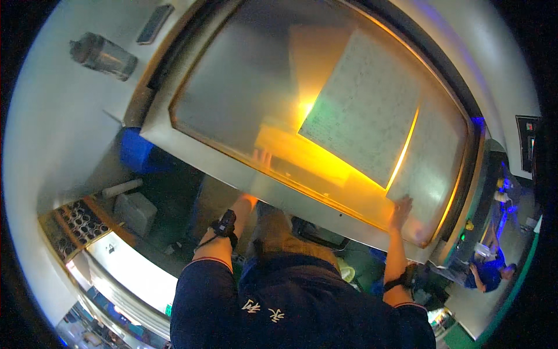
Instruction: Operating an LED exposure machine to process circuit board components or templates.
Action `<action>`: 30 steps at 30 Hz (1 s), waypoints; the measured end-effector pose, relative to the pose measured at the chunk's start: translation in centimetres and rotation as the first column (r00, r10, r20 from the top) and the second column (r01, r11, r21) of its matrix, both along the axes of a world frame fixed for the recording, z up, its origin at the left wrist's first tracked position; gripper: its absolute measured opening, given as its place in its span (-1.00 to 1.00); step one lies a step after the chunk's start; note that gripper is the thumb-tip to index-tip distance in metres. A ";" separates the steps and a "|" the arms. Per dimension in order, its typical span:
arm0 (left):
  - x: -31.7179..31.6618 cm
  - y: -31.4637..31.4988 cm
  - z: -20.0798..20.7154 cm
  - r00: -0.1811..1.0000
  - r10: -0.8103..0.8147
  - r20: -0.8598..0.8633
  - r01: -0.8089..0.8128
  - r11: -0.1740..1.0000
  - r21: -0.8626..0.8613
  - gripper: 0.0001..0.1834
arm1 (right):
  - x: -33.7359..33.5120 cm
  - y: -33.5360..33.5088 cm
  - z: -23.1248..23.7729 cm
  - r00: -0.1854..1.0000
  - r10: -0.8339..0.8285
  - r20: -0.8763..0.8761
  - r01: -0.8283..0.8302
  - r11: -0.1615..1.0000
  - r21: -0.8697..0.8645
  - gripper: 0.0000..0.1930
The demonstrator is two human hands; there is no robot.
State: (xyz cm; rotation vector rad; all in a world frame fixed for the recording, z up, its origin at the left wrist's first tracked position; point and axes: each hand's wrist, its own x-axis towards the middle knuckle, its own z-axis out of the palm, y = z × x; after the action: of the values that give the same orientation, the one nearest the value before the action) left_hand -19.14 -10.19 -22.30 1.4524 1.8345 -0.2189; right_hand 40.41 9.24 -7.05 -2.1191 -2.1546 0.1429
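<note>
In front of me is a large metal-framed glass light table (197,152), glowing yellow from inside. A grey-green sheet or panel (363,107) lies on the right half, and a second grey panel (436,154) is beside it, a narrow strip of yellow light between them. My right hand (401,210) rests with fingers stretched out at the near corner of the second panel. My left hand (249,199) is at the frame's front edge, mostly hidden there. Faint fingertips show in the glass beyond it; whether they are reflected or seen through, I cannot tell.
At the upper left are a dark jar-like container (104,56) and a flat dark device (155,24). A rack with round holes (87,221) stands lower left, near a grey box (135,212). Another person (491,270) is far right, below a wall panel with a screen (528,145).
</note>
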 end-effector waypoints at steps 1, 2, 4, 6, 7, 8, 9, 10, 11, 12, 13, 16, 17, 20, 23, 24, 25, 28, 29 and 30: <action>-1.0 -1.5 -0.1 0.999 -0.017 0.033 0.018 0.999 -0.042 -0.54 | -1.8 -2.0 0.2 1.000 -0.012 0.018 0.012 1.000 -0.026 -0.26; -2.9 -3.7 0.4 0.999 -0.001 0.037 0.003 0.998 -0.069 -0.54 | -6.8 -4.0 0.1 0.999 -0.050 0.012 0.051 0.996 -0.072 -0.27; -2.3 -3.3 0.9 0.992 -0.065 0.111 0.071 0.996 -0.056 -0.53 | -10.0 -7.8 3.2 0.983 -0.163 0.081 0.171 0.981 -0.092 -0.28; -2.1 -3.5 2.3 0.988 -0.077 0.134 0.081 0.996 -0.025 -0.52 | -11.8 -9.3 4.2 0.984 -0.177 0.027 0.177 0.984 -0.034 -0.32; -1.9 -3.7 3.2 0.988 -0.077 0.137 0.078 0.997 -0.001 -0.51 | -12.4 -9.3 4.6 0.982 -0.171 0.083 0.171 0.985 0.002 -0.35; -1.6 -3.4 4.0 0.989 -0.078 0.129 0.075 0.997 0.027 -0.51 | -12.9 -9.3 4.7 0.980 -0.180 0.083 0.179 0.984 0.016 -0.35; -1.2 -3.1 4.7 0.990 -0.077 0.114 0.071 0.996 0.062 -0.50 | -13.1 -9.4 4.9 0.974 -0.204 0.101 0.206 0.979 -0.009 -0.35; -0.9 -2.2 5.2 0.992 -0.074 0.098 0.063 0.993 0.104 -0.50 | -13.2 -9.4 5.1 0.966 -0.228 0.119 0.234 0.972 -0.033 -0.35; -0.6 -0.3 5.8 0.993 -0.074 0.092 0.060 0.987 0.148 -0.49 | -13.2 -9.3 5.4 0.962 -0.247 0.115 0.250 0.968 -0.013 -0.35; -0.9 1.2 5.6 0.997 -0.038 0.071 0.024 0.980 0.196 -0.49 | -13.9 -9.1 5.1 0.968 -0.230 0.098 0.234 0.972 -0.029 -0.36; -1.3 2.5 5.6 0.997 -0.008 0.080 -0.008 0.981 0.193 -0.48 | -14.5 -8.9 4.9 0.974 -0.214 0.081 0.218 0.975 -0.045 -0.36; -1.1 5.7 5.1 0.986 0.014 0.168 -0.034 0.993 0.117 -0.47 | -13.6 -9.2 4.5 0.976 -0.198 0.094 0.200 0.980 -0.008 -0.37; -1.2 5.4 5.3 0.984 0.020 0.178 -0.037 0.995 0.097 -0.46 | -13.5 -9.1 4.5 0.974 -0.211 0.085 0.211 0.977 0.010 -0.37; 0.1 3.0 7.8 0.986 -0.001 0.168 -0.019 0.993 0.118 -0.45 | -13.8 -11.5 5.7 0.984 -0.170 0.051 0.173 0.983 -0.060 -0.35; 2.2 -0.7 12.3 0.920 -0.080 -0.385 0.321 0.718 0.618 -0.53 | -14.3 -15.3 8.5 0.998 0.056 0.032 -0.050 0.986 -0.162 -0.31; 2.3 -2.8 13.7 0.955 -0.090 -0.283 0.238 0.803 0.547 -0.52 | -15.1 -17.3 10.5 0.990 0.072 -0.119 -0.092 0.981 -0.172 -0.28; 2.5 -4.4 15.3 0.980 -0.091 -0.176 0.164 0.874 0.458 -0.50 | -15.3 -19.5 11.9 0.961 0.083 -0.264 -0.132 0.976 -0.174 -0.24; 2.8 -8.8 19.0 0.994 -0.105 -0.036 0.110 0.973 0.203 -0.49 | -14.0 -26.8 12.4 0.891 -0.041 -0.452 -0.080 0.967 -0.244 -0.15; 3.0 -10.5 19.6 0.988 -0.153 -0.020 0.154 0.977 0.150 -0.50 | -13.4 -28.9 12.5 0.881 -0.034 -0.471 -0.082 0.971 -0.224 -0.15; 3.5 -11.6 20.5 0.981 -0.196 0.002 0.195 0.977 0.092 -0.50 | -12.7 -31.1 12.4 0.894 -0.028 -0.447 -0.086 0.969 -0.233 -0.11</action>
State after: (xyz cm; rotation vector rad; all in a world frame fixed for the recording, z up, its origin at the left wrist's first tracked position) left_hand -15.65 -21.78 -1.77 1.6963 1.7123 -0.2264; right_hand 27.73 -21.81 5.38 -1.9177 -1.9671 0.8567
